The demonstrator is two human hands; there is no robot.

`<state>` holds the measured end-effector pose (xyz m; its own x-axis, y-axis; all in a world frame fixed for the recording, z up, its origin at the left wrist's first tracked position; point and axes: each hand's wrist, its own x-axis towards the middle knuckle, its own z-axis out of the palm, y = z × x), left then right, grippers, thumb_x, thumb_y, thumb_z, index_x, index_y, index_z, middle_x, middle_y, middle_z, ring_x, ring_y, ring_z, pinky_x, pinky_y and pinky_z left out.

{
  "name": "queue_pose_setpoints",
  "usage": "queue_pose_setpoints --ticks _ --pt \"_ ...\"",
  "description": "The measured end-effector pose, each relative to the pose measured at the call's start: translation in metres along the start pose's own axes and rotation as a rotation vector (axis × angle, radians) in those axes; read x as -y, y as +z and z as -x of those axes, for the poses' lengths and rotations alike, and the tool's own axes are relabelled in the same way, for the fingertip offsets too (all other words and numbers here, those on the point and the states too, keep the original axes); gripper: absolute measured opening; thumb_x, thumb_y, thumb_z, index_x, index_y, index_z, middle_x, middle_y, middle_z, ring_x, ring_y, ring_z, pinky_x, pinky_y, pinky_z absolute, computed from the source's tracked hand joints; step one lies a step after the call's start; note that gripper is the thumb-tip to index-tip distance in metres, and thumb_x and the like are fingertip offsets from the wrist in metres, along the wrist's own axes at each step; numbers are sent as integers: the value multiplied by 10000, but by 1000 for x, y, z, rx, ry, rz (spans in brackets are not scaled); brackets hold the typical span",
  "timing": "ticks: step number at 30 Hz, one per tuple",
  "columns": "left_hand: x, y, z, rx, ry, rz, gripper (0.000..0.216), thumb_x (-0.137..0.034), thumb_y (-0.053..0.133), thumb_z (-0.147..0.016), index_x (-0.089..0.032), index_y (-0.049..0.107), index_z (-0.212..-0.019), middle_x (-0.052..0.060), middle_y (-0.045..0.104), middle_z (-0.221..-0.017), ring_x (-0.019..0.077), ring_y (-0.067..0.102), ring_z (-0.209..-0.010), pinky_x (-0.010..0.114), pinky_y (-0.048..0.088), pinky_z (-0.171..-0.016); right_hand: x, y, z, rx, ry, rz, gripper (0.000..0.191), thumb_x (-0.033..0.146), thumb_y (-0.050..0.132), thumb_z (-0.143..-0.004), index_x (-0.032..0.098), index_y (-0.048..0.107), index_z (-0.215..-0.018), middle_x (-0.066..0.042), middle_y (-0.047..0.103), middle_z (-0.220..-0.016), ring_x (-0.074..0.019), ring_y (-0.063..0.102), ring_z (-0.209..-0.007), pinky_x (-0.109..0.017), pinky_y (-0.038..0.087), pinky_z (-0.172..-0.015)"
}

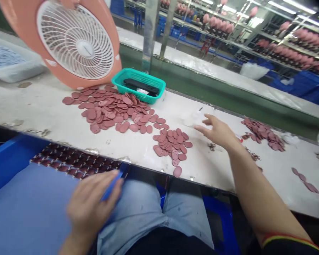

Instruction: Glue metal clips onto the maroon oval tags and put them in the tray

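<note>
My left hand point(91, 207) is closed round a thin blue sheet or tray edge point(110, 187) over my lap, below the table edge. A blue tray point(77, 163) beside it holds rows of dark red oval pieces. My right hand point(218, 132) is open on the white table point(55, 120), its fingers spread and pointing left toward a small pile of dark red oval pieces point(171, 145). A larger heap of the same pieces point(111, 108) lies farther left.
A pink fan point(69, 42) stands tilted at the back left. Behind the heap, a teal basket point(139, 85) holds black items. More red pieces point(263, 132) lie right of my hand. A green conveyor point(228, 95) runs behind the table.
</note>
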<state>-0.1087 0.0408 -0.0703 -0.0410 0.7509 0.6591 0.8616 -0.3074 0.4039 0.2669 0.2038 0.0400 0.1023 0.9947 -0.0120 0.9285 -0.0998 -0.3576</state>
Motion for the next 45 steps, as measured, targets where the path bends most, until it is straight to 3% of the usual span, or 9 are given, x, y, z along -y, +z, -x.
queue_pose_setpoints --ticks 3,7,10,14,19,24,30,36,45 --pt "-67 41 -19 85 436 225 441 -297 802 -803 -212 684 -1219 67 782 -1087 251 688 -1030 376 478 -979 9 23 -25 8 -74 -180 844 566 792 -683 172 512 -1374 -158 620 -1348 -318 625 -1167 -408 493 -992" --pt "-112 81 -24 160 404 371 294 -177 706 -887 -254 704 -1171 23 786 -1095 212 690 -1013 380 430 -996 19 46 -47 -47 -93 -384 568 508 742 -736 131 596 -1135 -152 697 -1128 -298 657 -1026 -432 518 -925" --pt "-108 83 -19 113 355 435 298 -80 623 -915 -278 718 -1117 -11 797 -1011 167 701 -914 365 460 -935 30 44 -38 -144 -84 -505 375 471 666 -787 163 574 -981 -128 677 -1016 -289 649 -940 -461 525 -871" --pt "-95 59 -9 -9 182 589 311 -69 607 -924 -269 701 -1142 20 736 -981 164 689 -874 334 558 -792 43 30 24 -154 -158 -732 303 468 636 -817 237 506 -962 3 604 -783 -158 601 -626 -299 529 -575" --pt "-85 30 3 -207 111 613 442 -29 756 -797 -325 736 -1124 2 626 -993 164 667 -869 322 623 -746 63 56 122 536 -89 -1280 340 467 765 -762 202 563 -831 33 578 -607 -80 458 -412 -181 319 -340" --pt "-83 18 7 -146 228 652 378 -43 693 -851 -315 756 -1105 9 658 -945 181 680 -852 369 634 -768 74 82 161 814 58 -1527 444 464 832 -700 208 539 -914 38 614 -627 -83 513 -445 -143 343 -337" --pt "-103 5 2 95 -219 829 304 -105 693 -881 -287 763 -1113 9 688 -840 137 664 -723 241 568 -614 73 79 172 607 -35 -1483 427 291 885 -647 215 571 -927 10 649 -797 -65 497 -450 -171 406 -359" --pt "-110 0 8 258 -723 1255 154 -292 785 -827 -286 810 -978 24 746 -811 142 686 -690 230 580 -635 82 89 184 532 139 -1562 412 320 875 -663 214 560 -907 42 603 -637 -91 509 -481 -145 404 -338" --pt "-106 11 14 238 -627 1310 352 -385 856 -730 -301 796 -1067 33 673 -885 166 656 -772 255 568 -679 87 95 191 547 236 -1715 469 297 902 -627 198 555 -927 50 610 -610 -80 529 -486 -114 402 -334"
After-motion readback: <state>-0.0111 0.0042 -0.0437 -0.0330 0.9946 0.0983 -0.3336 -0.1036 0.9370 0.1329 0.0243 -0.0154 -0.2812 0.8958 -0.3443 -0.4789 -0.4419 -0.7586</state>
